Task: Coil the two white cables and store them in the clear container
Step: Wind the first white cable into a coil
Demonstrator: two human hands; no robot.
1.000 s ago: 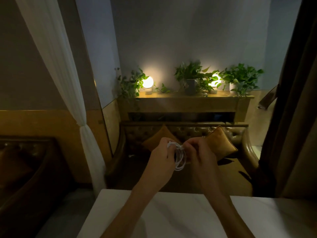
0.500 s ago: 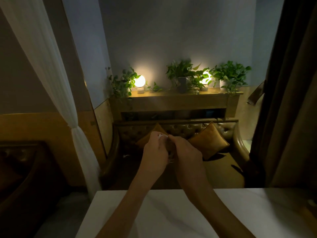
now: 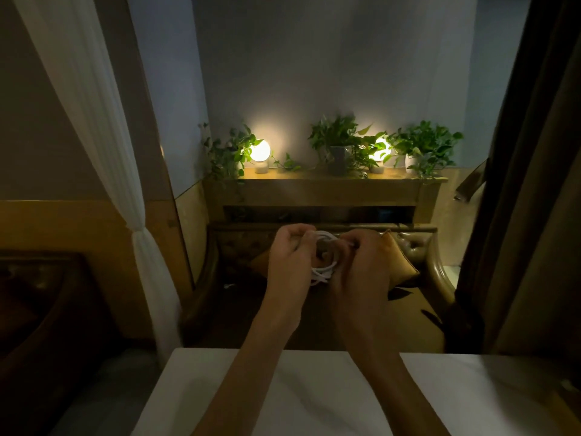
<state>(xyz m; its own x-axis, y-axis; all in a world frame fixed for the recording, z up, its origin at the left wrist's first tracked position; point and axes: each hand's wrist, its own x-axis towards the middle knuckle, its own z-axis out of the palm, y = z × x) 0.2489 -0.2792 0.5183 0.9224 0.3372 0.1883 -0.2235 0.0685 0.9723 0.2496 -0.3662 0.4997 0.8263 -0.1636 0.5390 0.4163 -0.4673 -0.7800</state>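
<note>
A white cable (image 3: pixel 323 273) wound into a small round coil hangs in the air between my two hands, past the far edge of the white table (image 3: pixel 301 394). My left hand (image 3: pixel 290 262) grips the coil's left side with fingers curled around it. On the coil's right side my right hand (image 3: pixel 358 269) pinches the loops near the top. Parts of the coil are hidden behind my fingers. The second cable and the clear container are out of view.
Beyond the table stands a brown leather bench (image 3: pixel 434 278) with an orange cushion (image 3: pixel 399 265). Above it a wooden shelf (image 3: pixel 327 180) carries potted plants and two glowing lamps. A white curtain (image 3: pixel 103 146) hangs at left, a dark curtain (image 3: pixel 528 184) at right.
The coil, hidden between my closed hands half a second ago, shows again as an open ring. My hands have spread slightly apart. The view has shifted a little.
</note>
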